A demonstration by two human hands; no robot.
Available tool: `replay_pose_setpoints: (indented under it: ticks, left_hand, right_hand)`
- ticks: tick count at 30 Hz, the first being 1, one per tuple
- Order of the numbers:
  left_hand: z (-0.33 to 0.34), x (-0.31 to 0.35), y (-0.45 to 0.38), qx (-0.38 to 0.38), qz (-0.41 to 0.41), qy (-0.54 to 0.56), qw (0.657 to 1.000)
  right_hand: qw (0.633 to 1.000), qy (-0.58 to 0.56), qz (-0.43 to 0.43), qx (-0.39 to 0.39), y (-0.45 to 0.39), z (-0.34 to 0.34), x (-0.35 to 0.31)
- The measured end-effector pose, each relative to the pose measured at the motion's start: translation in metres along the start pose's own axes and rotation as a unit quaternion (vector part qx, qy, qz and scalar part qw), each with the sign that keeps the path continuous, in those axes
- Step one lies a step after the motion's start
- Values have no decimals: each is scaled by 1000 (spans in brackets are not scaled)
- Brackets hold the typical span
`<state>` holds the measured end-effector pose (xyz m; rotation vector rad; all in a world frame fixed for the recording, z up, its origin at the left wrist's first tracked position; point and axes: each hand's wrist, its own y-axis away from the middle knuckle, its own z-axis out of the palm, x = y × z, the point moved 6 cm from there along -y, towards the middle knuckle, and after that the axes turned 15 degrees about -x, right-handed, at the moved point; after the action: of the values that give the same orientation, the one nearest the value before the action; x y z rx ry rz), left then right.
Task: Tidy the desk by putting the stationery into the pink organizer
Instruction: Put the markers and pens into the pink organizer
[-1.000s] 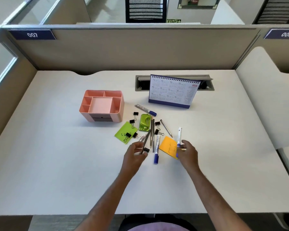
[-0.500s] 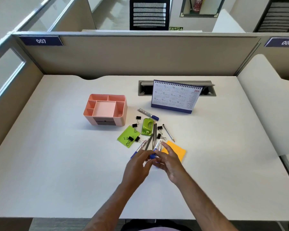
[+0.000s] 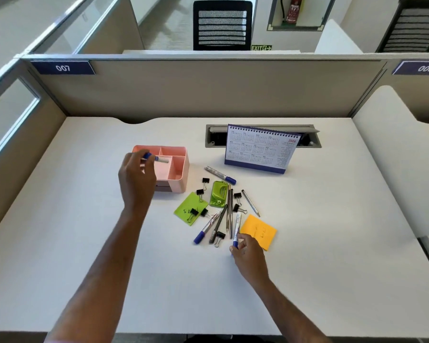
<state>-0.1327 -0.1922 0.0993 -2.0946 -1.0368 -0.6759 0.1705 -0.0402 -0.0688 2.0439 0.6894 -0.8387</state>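
Behind pens (image 3: 229,209), desk calendar (image 3: 260,151)

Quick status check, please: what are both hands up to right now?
Left hand holds a marker over the pink organizer. Right hand pinches a second marker on the desk. Nothing blocking the organizer.

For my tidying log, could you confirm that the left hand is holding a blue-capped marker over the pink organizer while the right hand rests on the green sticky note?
Not quite: the head view shows the right hand pinching another marker beside the orange sticky note. The left hand does hold a blue-capped marker over the pink organizer.
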Motion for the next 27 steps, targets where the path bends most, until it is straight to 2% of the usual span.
replay_pose_setpoints:
  ticks: [7, 13, 21, 24, 27]
  left_hand:
    - [24, -28, -68, -23, -78, -61, 995]
    - [33, -58, -89, -53, -138, -148, 978]
    - [-10, -70, -82, 75, -164, -147, 973]
    - [-16, -75, -74, 73, -161, -178, 968]
    - [-9, -84, -66, 26, -163, -206, 964]
  right_hand:
    - [999, 43, -4, 8, 3, 3, 5]
    - [999, 50, 11, 6, 4, 1, 18]
    - [998, 62, 15, 14, 3, 0, 21]
    - [998, 68, 15, 12, 1, 2, 19]
    - [997, 81, 15, 9, 0, 6, 15]
